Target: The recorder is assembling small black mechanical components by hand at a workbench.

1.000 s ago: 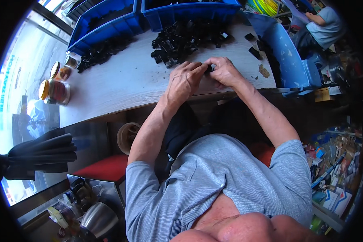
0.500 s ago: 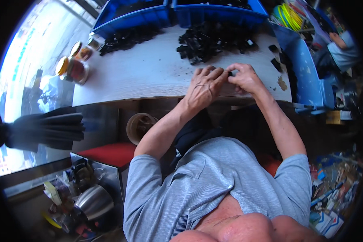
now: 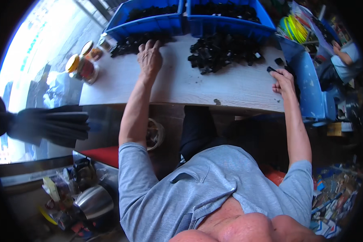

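Observation:
My left hand reaches over the near edge of the left pile of small black plastic pieces. Its fingers are slightly apart at the pile, and I make out nothing in them. Out at the right end of the table, my right hand is closed, with a small black plastic piece pinched between thumb and fingers. Another black piece lies just beyond it. Between the hands, farther back, sits a larger heap of black pieces.
Two blue bins with black pieces line the table's back. Lidded jars stand at the left edge. A large light-blue tub adjoins the table's right side. Below the table is a round bucket. Another person's arm shows far right.
My hands were together at the table's front edge and have moved apart. The left went left and forward to the pile; the right went right with a black piece. The view shifted slightly.

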The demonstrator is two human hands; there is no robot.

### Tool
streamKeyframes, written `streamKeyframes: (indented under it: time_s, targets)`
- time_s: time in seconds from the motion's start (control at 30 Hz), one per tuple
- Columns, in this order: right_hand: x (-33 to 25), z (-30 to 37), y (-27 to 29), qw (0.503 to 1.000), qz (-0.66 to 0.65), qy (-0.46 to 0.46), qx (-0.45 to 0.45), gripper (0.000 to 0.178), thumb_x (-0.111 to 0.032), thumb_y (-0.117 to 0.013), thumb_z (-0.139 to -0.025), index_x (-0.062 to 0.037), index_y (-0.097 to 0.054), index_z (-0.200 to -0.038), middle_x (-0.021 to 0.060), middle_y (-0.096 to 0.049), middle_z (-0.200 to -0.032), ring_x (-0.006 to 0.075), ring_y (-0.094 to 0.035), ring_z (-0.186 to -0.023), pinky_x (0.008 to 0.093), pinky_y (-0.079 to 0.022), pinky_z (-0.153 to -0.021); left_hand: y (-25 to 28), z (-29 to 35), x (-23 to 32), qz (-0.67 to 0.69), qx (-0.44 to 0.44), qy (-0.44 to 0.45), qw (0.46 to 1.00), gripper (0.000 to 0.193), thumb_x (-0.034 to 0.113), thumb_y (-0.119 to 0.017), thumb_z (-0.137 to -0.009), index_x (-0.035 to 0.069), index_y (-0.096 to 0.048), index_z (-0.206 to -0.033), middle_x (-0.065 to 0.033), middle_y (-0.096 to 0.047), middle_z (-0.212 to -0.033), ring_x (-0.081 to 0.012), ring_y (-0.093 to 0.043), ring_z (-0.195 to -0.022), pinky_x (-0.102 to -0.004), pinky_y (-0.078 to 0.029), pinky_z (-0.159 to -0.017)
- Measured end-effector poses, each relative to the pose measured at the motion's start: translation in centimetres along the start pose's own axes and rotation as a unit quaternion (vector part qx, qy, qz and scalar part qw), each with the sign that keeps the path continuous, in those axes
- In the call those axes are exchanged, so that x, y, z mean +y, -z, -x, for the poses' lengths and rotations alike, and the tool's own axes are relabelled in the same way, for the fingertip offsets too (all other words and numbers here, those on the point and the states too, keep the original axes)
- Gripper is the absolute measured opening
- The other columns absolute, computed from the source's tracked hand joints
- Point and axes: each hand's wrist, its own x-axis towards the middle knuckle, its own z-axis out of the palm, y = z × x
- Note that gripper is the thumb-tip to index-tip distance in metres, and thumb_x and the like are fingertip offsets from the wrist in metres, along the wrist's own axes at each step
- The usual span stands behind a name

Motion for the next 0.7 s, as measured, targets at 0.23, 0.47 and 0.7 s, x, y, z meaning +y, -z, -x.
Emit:
streamKeyframes:
  time_s: [0.23,0.47,0.7]
  targets:
    - [0.2,-5.5,2.9,0.994,0.034,-0.011,0.106,0.039,-0.025,-0.08,-0.085,-0.009,-0.068,-0.119,0.0072,-0.06,-0.069,0.0156,-0.06,-0.051,0.0294,-0.054,-0.046,-0.8,1.1,-0.6,0.022,0.022,-0.093,0.995,0.043,0.007,-0.064,-0.083,0.013,-0.067,-0.125,-0.0082,-0.065,-0.131,-0.0362,-0.058,-0.12,-0.0459,-0.052,-0.095]
    - [-1.3,-5.1,3.1,0.982,-0.054,-0.021,0.177,0.04,-0.024,-0.079,-0.086,-0.011,-0.065,-0.121,0.006,-0.052,-0.066,0.0199,-0.058,-0.055,0.0366,-0.057,-0.051,-0.1,1.9,-0.3,0.056,0.044,-0.087,0.994,0.032,0.006,-0.06,-0.092,0.01,-0.069,-0.122,-0.0122,-0.067,-0.128,-0.0363,-0.061,-0.117,-0.0456,-0.053,-0.096]
    - [-3.0,-2.7,-1.0,0.999,-0.036,0.03,0.014,0.051,-0.02,-0.08,-0.083,-0.0116,-0.06,-0.13,0.0042,-0.05,-0.062,0.0178,-0.058,-0.052,0.037,-0.057,-0.052,-0.7,0.9,0.0,0.115,0.037,-0.065,0.99,0.024,0.007,-0.062,-0.09,0.009,-0.073,-0.111,-0.0139,-0.068,-0.116,-0.0356,-0.065,-0.105,-0.0447,-0.054,-0.09]
